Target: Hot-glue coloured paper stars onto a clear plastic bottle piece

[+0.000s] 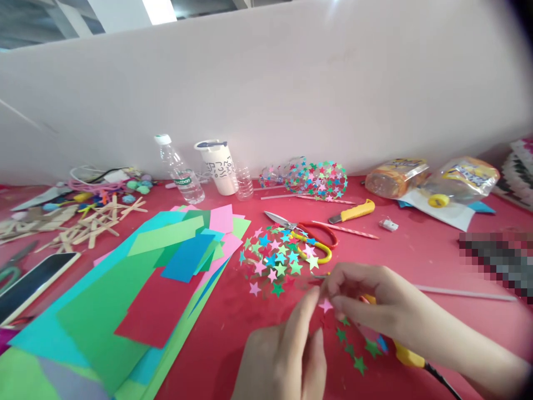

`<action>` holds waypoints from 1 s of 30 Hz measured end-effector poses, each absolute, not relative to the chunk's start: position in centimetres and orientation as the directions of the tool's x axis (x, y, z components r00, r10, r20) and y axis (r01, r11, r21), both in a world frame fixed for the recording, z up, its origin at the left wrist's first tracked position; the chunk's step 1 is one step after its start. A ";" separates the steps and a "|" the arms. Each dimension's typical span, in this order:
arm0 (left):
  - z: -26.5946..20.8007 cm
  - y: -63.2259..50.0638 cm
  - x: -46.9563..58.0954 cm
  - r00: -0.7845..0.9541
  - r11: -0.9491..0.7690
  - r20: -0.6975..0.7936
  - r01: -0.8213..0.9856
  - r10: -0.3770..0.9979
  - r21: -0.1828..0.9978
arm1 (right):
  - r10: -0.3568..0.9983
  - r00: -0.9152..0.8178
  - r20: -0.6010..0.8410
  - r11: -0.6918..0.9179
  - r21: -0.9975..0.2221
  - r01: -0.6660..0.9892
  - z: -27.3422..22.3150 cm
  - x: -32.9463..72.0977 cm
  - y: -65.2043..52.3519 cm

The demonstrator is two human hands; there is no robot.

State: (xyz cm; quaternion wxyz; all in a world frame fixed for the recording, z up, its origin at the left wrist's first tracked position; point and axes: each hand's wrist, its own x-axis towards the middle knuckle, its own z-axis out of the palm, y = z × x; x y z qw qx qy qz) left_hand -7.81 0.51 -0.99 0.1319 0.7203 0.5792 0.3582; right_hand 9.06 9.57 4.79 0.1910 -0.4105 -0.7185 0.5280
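Observation:
My right hand (370,294) is closed in a pinch, with a small pink paper star (326,305) at its thumb tip. Close beside it my left hand (283,355) holds its index finger stretched toward the right fingertips, its thumb apart below. Under the right hand lies a yellow tool (408,354) with a black cord, mostly hidden; it looks like a glue gun. Several green stars (360,365) are scattered below the hands. Just beyond is a heap of coloured stars (272,258), partly under scissors (310,230) with red and yellow handles.
Coloured paper sheets (104,311) cover the left. Farther back stand a water bottle (179,172), a white cup (217,169) and a star-covered clear bottle (318,178). A yellow utility knife (353,211) lies near two crumpled bottles (395,178). Wooden sticks (94,225) and a phone (35,286) lie left.

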 end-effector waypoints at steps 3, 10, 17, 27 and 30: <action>-0.9 0.9 -8.3 0.110 -0.314 0.393 0.803 0.913 0.506 | 0.842 -0.523 -0.129 0.118 -0.903 0.412 4.6 9.2 10.0; -0.4 1.2 -8.6 0.105 -0.286 0.367 0.827 0.924 0.484 | 0.815 -0.564 -0.129 0.130 -0.909 0.395 3.8 9.2 9.7; 0.2 1.5 -9.1 0.045 -0.234 0.409 0.875 0.911 0.425 | 0.840 -0.543 0.028 0.328 -0.822 0.465 4.3 9.0 9.4; 0.0 1.9 -10.6 0.185 -0.343 0.518 0.911 0.835 0.227 | 0.445 -0.809 0.384 0.882 -0.345 0.321 5.2 8.0 8.9; 0.2 2.0 -10.7 0.215 -0.369 0.510 0.902 0.833 0.223 | 0.417 -0.847 0.331 0.896 -0.305 0.322 5.1 8.1 9.4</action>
